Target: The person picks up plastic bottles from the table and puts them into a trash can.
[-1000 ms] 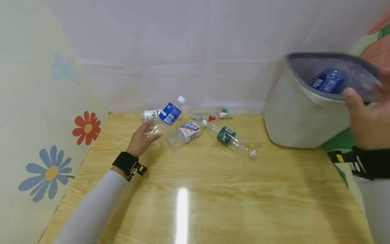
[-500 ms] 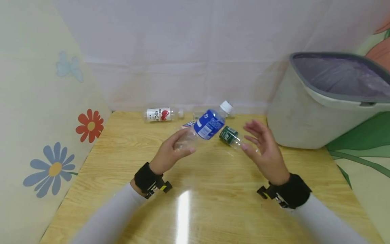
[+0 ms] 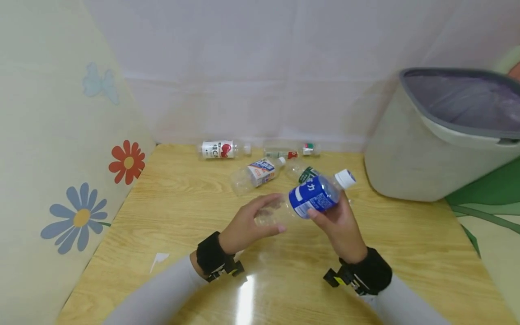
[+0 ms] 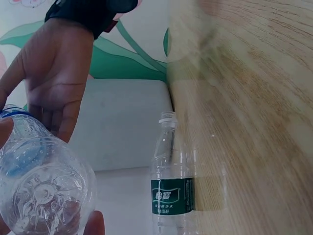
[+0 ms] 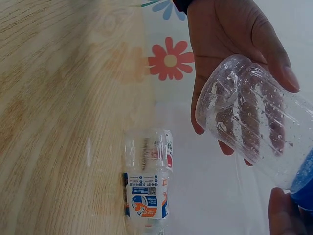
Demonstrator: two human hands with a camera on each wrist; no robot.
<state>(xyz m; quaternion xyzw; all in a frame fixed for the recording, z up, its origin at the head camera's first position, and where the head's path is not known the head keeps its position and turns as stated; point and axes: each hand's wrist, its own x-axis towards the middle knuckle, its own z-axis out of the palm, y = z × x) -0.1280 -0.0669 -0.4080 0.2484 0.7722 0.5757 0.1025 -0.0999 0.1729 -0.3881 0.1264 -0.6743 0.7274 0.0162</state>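
A clear plastic bottle with a blue label and white cap is held tilted above the table, cap up and to the right. My left hand holds its base end between thumb and fingers. Around the label and shoulder, my right hand grips it, thumb on the front. Droplets show inside the bottle in the right wrist view. Just behind lies a green-labelled bottle, partly hidden in the head view. Left of that lies a bottle with a white, blue and orange label.
Along the back wall lie a bottle with a red fruit label and another clear bottle. A grey-rimmed, lined bin stands at the back right. Painted walls border the wooden table.
My left hand has carried the blue-labelled bottle rightward and nearer from the back left. My right hand has come from the bin to the bottle and taken hold of it.
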